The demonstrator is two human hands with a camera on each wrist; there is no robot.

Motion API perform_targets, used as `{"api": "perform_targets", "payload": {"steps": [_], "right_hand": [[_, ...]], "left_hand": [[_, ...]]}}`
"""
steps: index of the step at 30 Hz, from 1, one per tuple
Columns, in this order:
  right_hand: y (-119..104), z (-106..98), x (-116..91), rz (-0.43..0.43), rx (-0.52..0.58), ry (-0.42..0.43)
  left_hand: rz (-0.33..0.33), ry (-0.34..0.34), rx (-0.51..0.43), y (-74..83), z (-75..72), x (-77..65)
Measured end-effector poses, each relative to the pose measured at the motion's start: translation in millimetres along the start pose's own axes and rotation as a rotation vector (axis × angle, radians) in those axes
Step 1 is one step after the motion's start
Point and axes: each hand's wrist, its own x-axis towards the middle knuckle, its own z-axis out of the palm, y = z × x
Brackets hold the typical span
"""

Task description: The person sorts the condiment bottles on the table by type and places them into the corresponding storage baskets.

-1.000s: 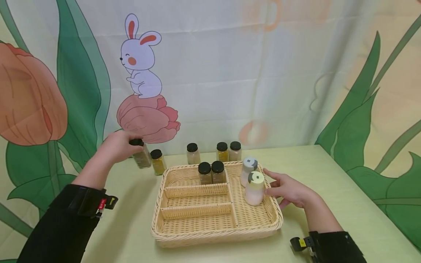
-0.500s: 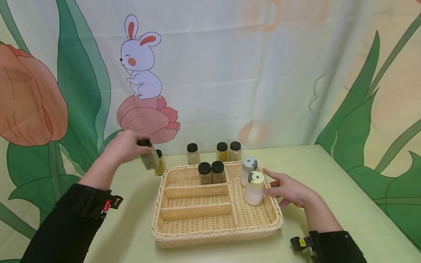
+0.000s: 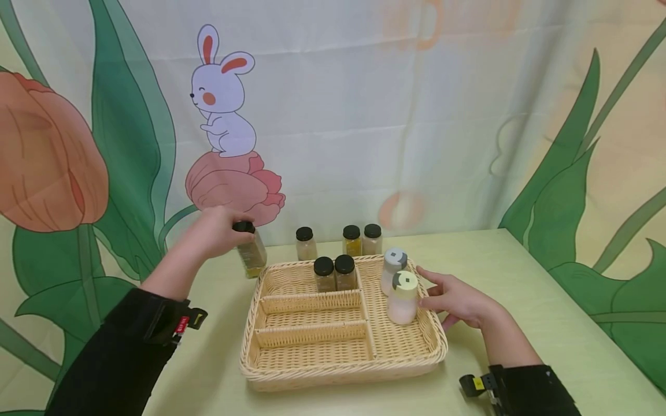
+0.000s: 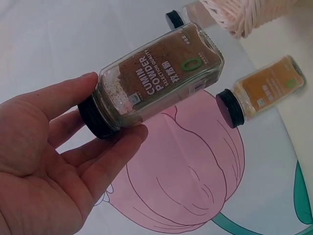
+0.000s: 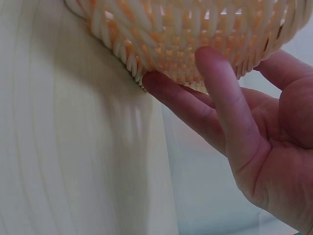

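Observation:
My left hand [image 3: 218, 232] pinches the black lid of a cumin powder jar [image 4: 161, 71], held tilted above the table to the left of the wicker basket [image 3: 312, 374]. In the head view this jar hides most of a yellow spice jar [image 4: 269, 88] standing behind it. My right hand [image 3: 460, 299] holds the basket's right rim, with thumb over the edge and fingers against the outer wall [image 5: 181, 44]. Two brown spice jars [image 3: 334, 277] stand in the back left compartment. A grey-topped shaker [image 3: 393, 271] and a yellow-topped shaker [image 3: 403, 300] stand in the long right compartment.
Behind the basket, a pale spice jar [image 3: 306, 245], another yellow spice jar [image 3: 351, 242] and a second pale jar [image 3: 372, 241] stand along the table's [image 3: 520, 289] back edge. A printed curtain [image 3: 333, 115] hangs just behind them.
My left hand has lifted the cumin powder jar from the back left and moved it right, in front of the yellow jar. My right hand and the basket have stayed put.

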Motion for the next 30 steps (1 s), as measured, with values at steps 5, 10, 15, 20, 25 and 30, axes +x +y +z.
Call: {"api": "perform_targets", "payload": {"steps": [5, 10, 15, 20, 25, 30], "right_hand": [[0, 0, 0, -0.001, -0.007, -0.001], [-1, 0, 0, 0.002, -0.01, 0.001], [0, 0, 0, 0.001, -0.003, 0.0], [0, 0, -1, -0.001, 0.002, -0.003], [-1, 0, -1, -0.004, 0.001, -0.006], [-1, 0, -1, -0.004, 0.0, -0.005]], "left_hand": [[0.019, -0.005, -0.004, 5.6, 5.0, 2.4], [0.019, -0.016, -0.024, 12.5, 10.4, 4.5], [0.013, -0.024, -0.053, 20.1, 15.1, 6.1], [0.011, -0.035, -0.057, 26.5, 20.2, 8.0], [0.019, -0.042, -0.044, 32.9, 24.8, 10.5], [0.029, -0.057, -0.029, 38.7, 29.7, 12.9]]}}
